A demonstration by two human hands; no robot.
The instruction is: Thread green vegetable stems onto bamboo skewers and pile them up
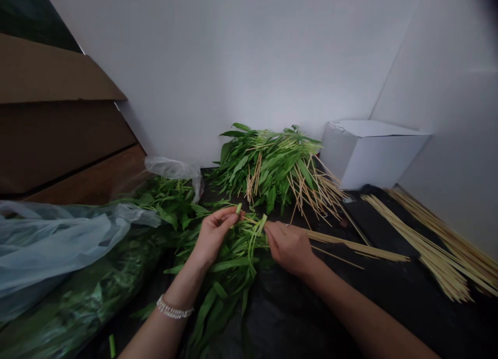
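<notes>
Near the middle, my left hand [218,229] pinches a short green stem [238,208] between thumb and fingertips. To its right, my right hand [290,245] is closed around thin wooden sticks [350,245], whose ends stick out to the right. Leafy green stems [254,237] lie across the sticks between both hands, with their leaves [218,307] hanging down toward the front. Part of what my right fingers grip is hidden behind them.
Skewered greens [268,162] are piled by the wall. A white box [373,151] stands behind loose stick bundles [424,245] on the right. Plastic bags [70,239] with greens lie left, below cardboard [58,141].
</notes>
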